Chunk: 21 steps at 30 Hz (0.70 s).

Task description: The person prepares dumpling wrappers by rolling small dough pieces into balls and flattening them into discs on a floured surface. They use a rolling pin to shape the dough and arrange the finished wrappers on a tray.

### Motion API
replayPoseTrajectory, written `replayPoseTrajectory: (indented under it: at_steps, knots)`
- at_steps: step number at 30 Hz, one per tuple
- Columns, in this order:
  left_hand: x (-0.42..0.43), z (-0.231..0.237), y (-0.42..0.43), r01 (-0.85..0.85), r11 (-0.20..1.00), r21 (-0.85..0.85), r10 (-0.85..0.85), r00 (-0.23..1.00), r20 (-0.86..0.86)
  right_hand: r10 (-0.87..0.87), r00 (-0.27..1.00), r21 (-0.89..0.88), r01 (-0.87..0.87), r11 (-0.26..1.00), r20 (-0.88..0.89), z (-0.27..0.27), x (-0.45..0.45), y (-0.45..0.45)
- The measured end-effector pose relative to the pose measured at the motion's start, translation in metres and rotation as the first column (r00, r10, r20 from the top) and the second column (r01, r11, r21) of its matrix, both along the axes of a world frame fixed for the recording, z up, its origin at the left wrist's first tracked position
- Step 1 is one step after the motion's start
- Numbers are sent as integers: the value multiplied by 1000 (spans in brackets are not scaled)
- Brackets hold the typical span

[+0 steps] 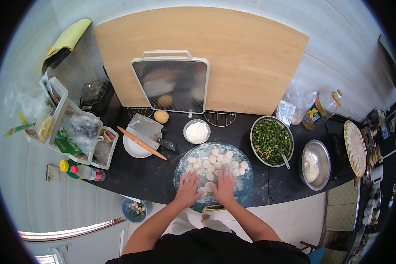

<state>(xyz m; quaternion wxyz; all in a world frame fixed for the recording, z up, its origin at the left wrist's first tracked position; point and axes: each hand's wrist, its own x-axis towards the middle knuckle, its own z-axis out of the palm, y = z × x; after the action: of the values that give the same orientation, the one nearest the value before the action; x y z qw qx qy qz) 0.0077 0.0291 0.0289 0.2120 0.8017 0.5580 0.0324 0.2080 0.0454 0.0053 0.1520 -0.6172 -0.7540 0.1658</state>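
Both hands lie palm down on a round, flour-dusted green board at the counter's front edge. My left hand is spread over the board's left part, fingers apart. My right hand is spread at the centre right, over some dough pieces, and whatever lies under its palm is hidden. Several small flattened dough discs are scattered beyond and around the fingers. Larger dough discs lie between the two thumbs. Neither hand grasps anything.
Behind the board stands a bowl of flour. Left, a rolling pin and cleaver rest across a white plate. Right are a bowl of chopped green filling, a steel bowl holding dough, and a tray of dumplings.
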Motion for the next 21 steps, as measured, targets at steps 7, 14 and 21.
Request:
replayPoseTrajectory:
  at_steps: [7,14,21]
  knots:
    - [17,-38,30,-41,999,32,43,998,-49,-320,946,57,317,947,52,-10,34,37]
    - [17,-37,62,-46,997,54,48,999,-20,-122,990,98,128,987,-70,-25,33,79]
    - [12,-39,77,-69,993,95,66,997,39,34,991,122,-18,992,-127,-19,24,109]
